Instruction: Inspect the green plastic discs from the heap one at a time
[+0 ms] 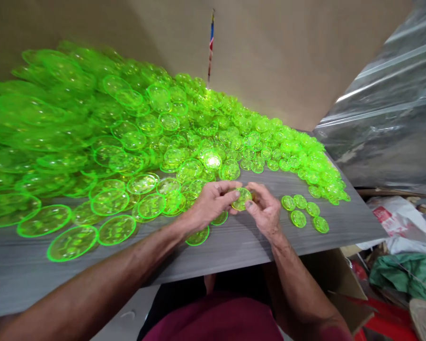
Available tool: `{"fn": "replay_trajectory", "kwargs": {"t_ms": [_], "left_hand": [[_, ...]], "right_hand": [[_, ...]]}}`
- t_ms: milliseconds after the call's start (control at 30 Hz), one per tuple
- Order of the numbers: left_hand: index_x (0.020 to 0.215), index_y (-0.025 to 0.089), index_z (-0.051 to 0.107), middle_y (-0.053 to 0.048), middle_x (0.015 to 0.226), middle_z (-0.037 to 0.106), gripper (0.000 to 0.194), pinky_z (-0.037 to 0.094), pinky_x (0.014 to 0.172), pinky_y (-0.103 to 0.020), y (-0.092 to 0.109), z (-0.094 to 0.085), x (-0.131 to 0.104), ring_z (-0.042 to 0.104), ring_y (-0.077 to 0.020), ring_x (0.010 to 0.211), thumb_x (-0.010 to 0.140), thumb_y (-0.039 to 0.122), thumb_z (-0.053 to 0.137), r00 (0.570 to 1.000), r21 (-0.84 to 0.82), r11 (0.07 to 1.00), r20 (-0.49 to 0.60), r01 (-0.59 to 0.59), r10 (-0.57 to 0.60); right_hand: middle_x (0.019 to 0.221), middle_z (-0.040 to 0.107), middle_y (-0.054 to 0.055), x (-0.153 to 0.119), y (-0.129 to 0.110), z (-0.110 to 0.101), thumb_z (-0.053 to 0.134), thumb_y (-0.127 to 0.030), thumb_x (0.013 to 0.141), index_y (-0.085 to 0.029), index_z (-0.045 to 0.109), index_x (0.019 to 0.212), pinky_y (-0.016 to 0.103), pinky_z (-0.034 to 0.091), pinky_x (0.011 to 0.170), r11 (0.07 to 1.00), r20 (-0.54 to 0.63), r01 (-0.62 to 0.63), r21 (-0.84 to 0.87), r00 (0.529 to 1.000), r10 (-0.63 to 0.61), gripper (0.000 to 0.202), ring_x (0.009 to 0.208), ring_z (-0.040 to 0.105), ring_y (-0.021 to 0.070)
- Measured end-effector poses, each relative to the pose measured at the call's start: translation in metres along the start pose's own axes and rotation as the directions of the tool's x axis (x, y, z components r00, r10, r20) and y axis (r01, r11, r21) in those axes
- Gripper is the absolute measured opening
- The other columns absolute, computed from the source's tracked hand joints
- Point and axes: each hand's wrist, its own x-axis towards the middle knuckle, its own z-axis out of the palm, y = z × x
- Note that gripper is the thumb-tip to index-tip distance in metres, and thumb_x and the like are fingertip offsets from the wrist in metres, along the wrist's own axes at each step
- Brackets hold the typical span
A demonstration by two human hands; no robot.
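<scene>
A round, see-through neon-green plastic disc (241, 199) with a raised pattern is held up between both hands, just above the grey table. My left hand (213, 201) grips its left side, thumb on the face. From the right, my right hand (265, 208) pinches the lower edge with the thumb, its fingers bent behind. Two more discs lie partly under my left wrist, one of them a bright-rimmed disc (198, 236). Right of my right hand is a small group of similar discs (298, 219), lying flat and apart from the pile.
A large heap of green discs (156, 128) spreads along the back and left of the grey wood-grain table (241, 251). Behind it rises a brown board (277, 52) with a thin coloured stick (210, 47). Plastic sheeting (394, 104), bags and an open cardboard box (337, 274) are at right.
</scene>
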Motion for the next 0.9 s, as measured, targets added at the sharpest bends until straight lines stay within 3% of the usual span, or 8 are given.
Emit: {"fn": "replay_trajectory", "kwargs": {"t_ms": [67,133,267,367,467,633,800,900], "left_hand": [[0.101,0.015,0.073,-0.006,0.089,0.076,0.037,0.059,0.055,-0.026,0.003,-0.002,0.001,0.070,-0.0142,0.062,0.074,0.036,0.086,0.993,-0.159,0.981,-0.005,0.112,-0.115],[0.100,0.015,0.069,-0.005,0.083,0.074,0.039,0.057,0.051,-0.024,0.006,-0.003,0.001,0.072,-0.0150,0.057,0.072,0.034,0.089,0.979,-0.247,0.948,0.030,0.202,-0.201],[0.096,0.016,0.064,-0.002,0.075,0.070,0.040,0.057,0.049,-0.024,0.009,-0.001,-0.001,0.072,-0.0161,0.053,0.072,0.038,0.089,0.959,-0.223,0.934,0.110,0.280,-0.261],[0.093,0.016,0.065,-0.002,0.072,0.069,0.039,0.056,0.051,-0.025,0.007,0.001,-0.003,0.072,-0.0166,0.057,0.081,0.051,0.079,0.972,-0.049,0.977,0.119,0.208,-0.201],[0.089,0.015,0.072,-0.004,0.076,0.073,0.039,0.055,0.060,-0.024,0.005,0.000,-0.003,0.071,-0.0150,0.067,0.090,0.054,0.066,0.992,0.212,0.975,0.119,-0.066,0.042],[0.101,0.018,0.079,-0.006,0.093,0.078,0.026,0.054,0.070,-0.026,0.004,0.001,-0.005,0.069,-0.0158,0.079,0.088,0.039,0.072,0.894,0.384,0.808,0.234,-0.446,0.382],[0.101,0.019,0.079,-0.005,0.088,0.079,0.021,0.053,0.073,-0.027,0.000,0.003,-0.007,0.071,-0.0162,0.079,0.094,0.033,0.065,0.851,0.463,0.714,0.276,-0.525,0.446],[0.101,0.017,0.079,-0.005,0.086,0.079,0.022,0.053,0.068,-0.026,-0.006,0.004,-0.005,0.071,-0.0165,0.074,0.095,0.032,0.063,0.882,0.517,0.715,0.286,-0.471,0.374]], "right_hand": [[0.138,0.063,0.011,0.000,-0.005,-0.005,0.071,-0.042,0.090,-0.028,0.063,0.134,0.035,0.063,0.076,0.992,0.081,0.117,-0.052,0.990,-0.113,0.047,0.108,0.069,0.0235],[0.143,0.061,0.010,0.000,-0.013,-0.010,0.070,-0.032,0.091,-0.030,0.063,0.135,0.041,0.063,0.088,0.951,0.162,0.265,-0.160,0.957,-0.240,0.045,0.121,0.065,0.0265],[0.120,0.072,0.008,-0.001,-0.027,-0.017,0.067,-0.020,0.094,-0.029,0.066,0.125,0.047,0.059,0.097,0.831,0.215,0.447,-0.332,0.893,-0.395,0.032,0.112,0.069,0.0247],[0.110,0.073,0.009,-0.004,-0.031,-0.020,0.066,-0.018,0.095,-0.025,0.066,0.118,0.042,0.061,0.089,0.792,0.233,0.475,-0.384,0.880,-0.415,0.024,0.103,0.071,0.0229],[0.104,0.074,0.008,-0.006,-0.031,-0.022,0.065,-0.018,0.095,-0.023,0.064,0.114,0.037,0.061,0.081,0.774,0.203,0.456,-0.439,0.890,-0.409,0.020,0.095,0.072,0.0213],[0.090,0.072,0.004,-0.011,-0.032,-0.021,0.064,-0.019,0.093,-0.022,0.063,0.105,0.031,0.058,0.068,0.803,0.098,0.376,-0.462,0.922,-0.375,0.012,0.076,0.067,0.0166],[0.081,0.071,0.001,-0.018,-0.036,-0.013,0.062,-0.023,0.092,-0.022,0.066,0.095,0.030,0.055,0.067,0.865,0.025,0.252,-0.433,0.963,-0.268,0.006,0.070,0.065,0.0154],[0.074,0.070,0.000,-0.017,-0.034,-0.017,0.063,-0.031,0.088,-0.021,0.068,0.089,0.028,0.052,0.063,0.943,0.000,0.006,-0.334,1.000,-0.007,0.011,0.065,0.062,0.0146]]}}
